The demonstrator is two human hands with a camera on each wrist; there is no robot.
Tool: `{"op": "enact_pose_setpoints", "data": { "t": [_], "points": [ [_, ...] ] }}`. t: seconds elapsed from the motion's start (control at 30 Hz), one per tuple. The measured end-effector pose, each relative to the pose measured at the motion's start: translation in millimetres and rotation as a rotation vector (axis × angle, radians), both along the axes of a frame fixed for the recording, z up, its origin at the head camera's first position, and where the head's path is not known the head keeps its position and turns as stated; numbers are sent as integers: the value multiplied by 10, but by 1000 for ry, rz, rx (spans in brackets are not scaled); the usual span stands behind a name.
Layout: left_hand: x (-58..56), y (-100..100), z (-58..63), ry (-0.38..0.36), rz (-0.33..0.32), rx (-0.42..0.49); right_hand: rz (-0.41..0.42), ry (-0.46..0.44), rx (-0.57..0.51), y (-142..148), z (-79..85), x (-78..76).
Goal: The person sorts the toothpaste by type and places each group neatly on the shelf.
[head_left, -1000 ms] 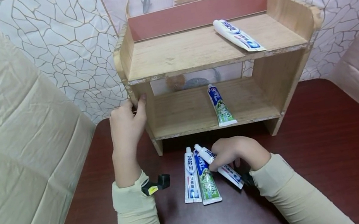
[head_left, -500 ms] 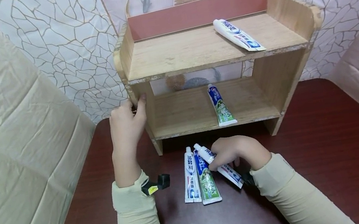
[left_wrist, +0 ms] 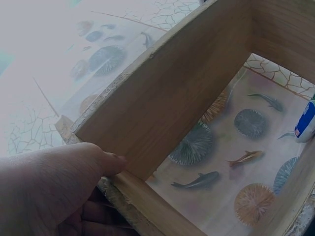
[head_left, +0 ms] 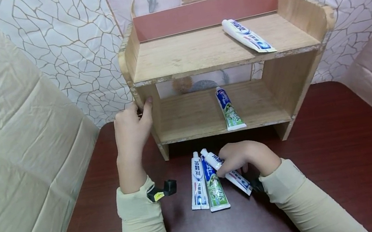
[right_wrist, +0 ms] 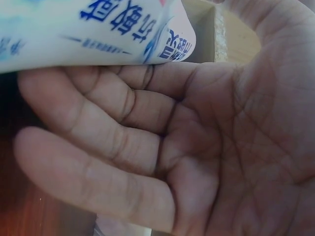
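Note:
In the head view my left hand [head_left: 132,128] grips the left side panel of a wooden shelf [head_left: 170,63], its thumb on the inner face. The left wrist view shows that thumb and curled fingers at the panel [left_wrist: 162,93]. My right hand [head_left: 247,155] pinches a white toothpaste tube [head_left: 237,181] that slants across the upper part of a blue and green toothpaste tube [head_left: 215,192]. Beside that one lies another white toothpaste tube [head_left: 198,183]. The right wrist view has the held tube [right_wrist: 113,37] along my fingers [right_wrist: 98,172].
On the top shelf board a white toothpaste tube [head_left: 248,36] lies slanted. A blue and green tube [head_left: 229,109] lies on the lower board, its crimped end at the front edge. The shelf stands on a dark red table [head_left: 357,162] before a patterned backdrop [head_left: 61,46].

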State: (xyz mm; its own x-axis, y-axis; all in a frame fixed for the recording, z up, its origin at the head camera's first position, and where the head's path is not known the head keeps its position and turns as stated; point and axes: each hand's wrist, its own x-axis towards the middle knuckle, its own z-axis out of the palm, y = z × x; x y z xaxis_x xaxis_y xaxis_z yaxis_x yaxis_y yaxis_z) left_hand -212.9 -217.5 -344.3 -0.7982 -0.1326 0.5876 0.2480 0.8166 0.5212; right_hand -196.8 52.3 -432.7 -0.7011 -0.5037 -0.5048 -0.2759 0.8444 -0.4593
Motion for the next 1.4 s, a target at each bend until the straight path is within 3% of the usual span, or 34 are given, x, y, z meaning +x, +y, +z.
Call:
{"op": "enact_pose_setpoints", "data": {
  "t": [0.5, 0.73, 1.4],
  "points": [
    [-16, 28, 19, 13, -32, 3, 16, -29, -5, 11, -43, -38],
    [-10, 27, 32, -2, -21, 11, 63, -9, -8, 13, -68, -66],
    [5, -4, 6, -5, -20, 10, 47, -21, -13, -24, -70, -66]
  ]
}}
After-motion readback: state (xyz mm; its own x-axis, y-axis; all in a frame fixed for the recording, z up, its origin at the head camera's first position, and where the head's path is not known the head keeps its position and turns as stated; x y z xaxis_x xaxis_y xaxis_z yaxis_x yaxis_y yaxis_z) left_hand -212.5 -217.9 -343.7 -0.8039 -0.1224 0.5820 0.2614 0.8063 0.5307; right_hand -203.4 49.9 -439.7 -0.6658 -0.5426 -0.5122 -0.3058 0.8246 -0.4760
